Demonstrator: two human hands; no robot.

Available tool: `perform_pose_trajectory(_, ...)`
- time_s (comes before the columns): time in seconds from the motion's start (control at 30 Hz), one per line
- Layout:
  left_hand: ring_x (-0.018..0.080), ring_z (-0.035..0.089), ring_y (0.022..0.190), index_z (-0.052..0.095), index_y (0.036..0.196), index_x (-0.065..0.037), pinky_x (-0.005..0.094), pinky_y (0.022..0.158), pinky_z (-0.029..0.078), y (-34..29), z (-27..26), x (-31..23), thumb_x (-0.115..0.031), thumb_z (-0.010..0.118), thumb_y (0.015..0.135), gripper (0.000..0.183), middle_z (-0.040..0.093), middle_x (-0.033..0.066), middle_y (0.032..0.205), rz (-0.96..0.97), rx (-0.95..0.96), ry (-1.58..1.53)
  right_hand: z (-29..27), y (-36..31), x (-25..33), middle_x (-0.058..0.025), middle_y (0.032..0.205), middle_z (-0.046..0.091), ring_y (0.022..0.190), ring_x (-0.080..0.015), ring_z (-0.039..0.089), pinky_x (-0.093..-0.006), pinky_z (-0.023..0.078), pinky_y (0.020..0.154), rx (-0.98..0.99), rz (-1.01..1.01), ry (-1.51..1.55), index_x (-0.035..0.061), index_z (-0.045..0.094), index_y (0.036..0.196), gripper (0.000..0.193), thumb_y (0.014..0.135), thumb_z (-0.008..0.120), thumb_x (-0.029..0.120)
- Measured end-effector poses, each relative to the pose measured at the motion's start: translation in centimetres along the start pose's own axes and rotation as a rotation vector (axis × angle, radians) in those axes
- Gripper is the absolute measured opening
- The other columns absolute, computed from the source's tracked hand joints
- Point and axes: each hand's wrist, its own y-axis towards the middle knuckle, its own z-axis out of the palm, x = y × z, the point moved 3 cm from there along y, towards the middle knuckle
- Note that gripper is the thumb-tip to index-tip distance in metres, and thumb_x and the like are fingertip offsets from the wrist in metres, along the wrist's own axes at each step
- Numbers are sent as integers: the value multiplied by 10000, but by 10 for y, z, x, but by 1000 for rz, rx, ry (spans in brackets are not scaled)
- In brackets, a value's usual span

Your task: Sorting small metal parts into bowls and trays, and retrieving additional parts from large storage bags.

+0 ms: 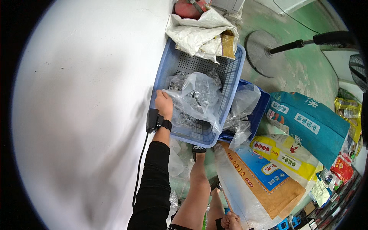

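Observation:
My left hand [164,103] reaches into a blue plastic basket [238,73] against the white wall, its fingers closed on the edge of a clear plastic bag [203,90]. Small shiny parts show in and around that bag, too jumbled to tell their kind. On my left wrist is a black band with a boxy device and a cable [140,168]. Low in the picture, close to my legs, my right hand [231,221] is curled closed. A thin reddish-brown strip rises beside its fingers; whether the hand grips it is unclear.
A white woven sack [199,32] lies over the basket's far end. To the right stands a darker blue crate [256,119] with clear bags inside. Teal [310,122], yellow [287,153] and brown-blue sacks [264,172] lie further right. A round stand base [262,53] rests on the green floor.

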Motion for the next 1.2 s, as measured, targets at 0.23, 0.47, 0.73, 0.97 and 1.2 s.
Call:
perform_pose_trajectory(0.23, 316, 466, 526, 451, 615, 29, 368, 476, 331, -43, -25, -32, -174, 421, 756, 249, 482, 195, 586, -71, 64, -294, -7, 3, -8, 26, 443, 278, 374, -61, 245, -192, 200, 351, 20, -135, -86, 106, 338, 541, 283, 807, 379, 195)
perform_pose_trajectory(0.47, 311, 514, 609, 538, 709, 16, 363, 604, 407, -119, 38, -70, -298, 501, 694, 316, 535, 138, 593, 397, -262, 38, 8, -18, 7, 31, 441, 269, 372, -61, 239, -197, 184, 351, 44, -43, -75, 123, 338, 537, 290, 807, 378, 222)
perform_pose_trajectory(0.73, 330, 507, 521, 520, 848, 11, 404, 475, 399, -179, 48, -138, -138, 409, 752, 210, 510, 189, 560, 384, 529, -110, -26, -4, -30, 39, 455, 289, 380, -60, 261, -195, 200, 360, -4, -51, 9, 109, 385, 558, 259, 787, 403, 229)
perform_pose_trajectory(0.97, 282, 531, 701, 423, 1008, -12, 320, 603, 418, -287, -43, -124, -103, 424, 763, 261, 534, 163, 817, 602, 676, -360, -60, -39, -51, 35, 440, 303, 367, -49, 267, -185, 194, 343, 88, -213, 171, 97, 388, 524, 303, 791, 406, 240)
perform_pose_trajectory(1.2, 171, 532, 670, 457, 950, -11, 243, 549, 408, -464, -218, -118, -143, 400, 787, 218, 545, 104, 742, 579, 1434, -328, -173, -109, -110, 23, 398, 304, 340, -52, 277, -173, 210, 328, 263, -636, 240, 103, 345, 489, 362, 810, 377, 268)
